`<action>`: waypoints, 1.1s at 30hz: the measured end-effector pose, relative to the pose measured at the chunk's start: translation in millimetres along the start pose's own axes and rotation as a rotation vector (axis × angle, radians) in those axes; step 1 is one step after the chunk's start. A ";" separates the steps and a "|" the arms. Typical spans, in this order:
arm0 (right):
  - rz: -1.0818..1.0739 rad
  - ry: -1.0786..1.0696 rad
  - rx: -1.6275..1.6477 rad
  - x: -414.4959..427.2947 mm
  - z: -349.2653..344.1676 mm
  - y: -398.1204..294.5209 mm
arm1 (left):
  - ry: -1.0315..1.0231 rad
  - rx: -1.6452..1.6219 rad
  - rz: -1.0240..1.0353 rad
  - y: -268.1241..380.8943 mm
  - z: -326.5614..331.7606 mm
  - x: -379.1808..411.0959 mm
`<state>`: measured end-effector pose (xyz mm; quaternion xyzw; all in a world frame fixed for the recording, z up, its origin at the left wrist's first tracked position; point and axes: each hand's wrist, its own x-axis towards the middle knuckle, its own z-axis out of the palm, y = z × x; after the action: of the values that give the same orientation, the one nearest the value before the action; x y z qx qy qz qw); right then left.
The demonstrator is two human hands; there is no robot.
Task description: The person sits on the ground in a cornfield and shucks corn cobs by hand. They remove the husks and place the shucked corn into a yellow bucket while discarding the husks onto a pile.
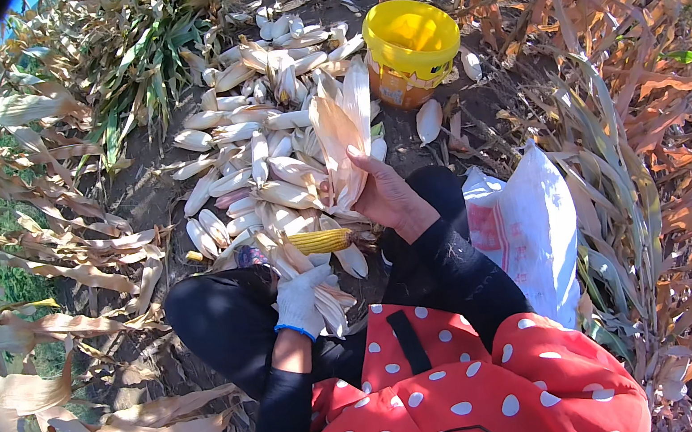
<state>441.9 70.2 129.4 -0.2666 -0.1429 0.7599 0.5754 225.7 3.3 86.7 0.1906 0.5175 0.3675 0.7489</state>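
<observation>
My left hand (299, 303), in a white knitted glove with a blue cuff, grips a bundle of dry corn husks (332, 310) above my lap. A bare yellow corn cob (321, 241) lies sideways just above that hand, beside the upper husks; whether it is still joined to them I cannot tell. My right hand (383, 193), ungloved, holds a pale, spread corn husk (340, 139) upright over the pile. Whether a cob is inside this husk is hidden. Many ears of corn in husks (288, 192) lie heaped on the soil in front of me.
A yellow-rimmed plastic bucket (384, 77) stands beyond the pile at the right. A white woven sack (535, 233) with red print is beside my right knee. Dry corn stalks and leaves (670, 164) border the ground on both sides, with greener leaves (142, 65) at the back left.
</observation>
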 end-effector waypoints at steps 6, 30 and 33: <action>0.013 0.031 -0.114 -5.0 -2.7 17.4 | -0.162 -0.001 0.361 49.0 28.2 -11.4; -0.416 0.573 -0.571 49.8 -65.0 79.2 | -0.048 -0.003 0.721 181.0 -13.6 46.8; 0.041 0.442 -0.821 63.0 -149.1 155.5 | -0.040 0.110 0.745 211.3 -8.7 52.5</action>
<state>390.4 70.5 -89.1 -0.6306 -0.3005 0.5766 0.4237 153.3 180.6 190.6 0.4127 0.4170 0.5826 0.5624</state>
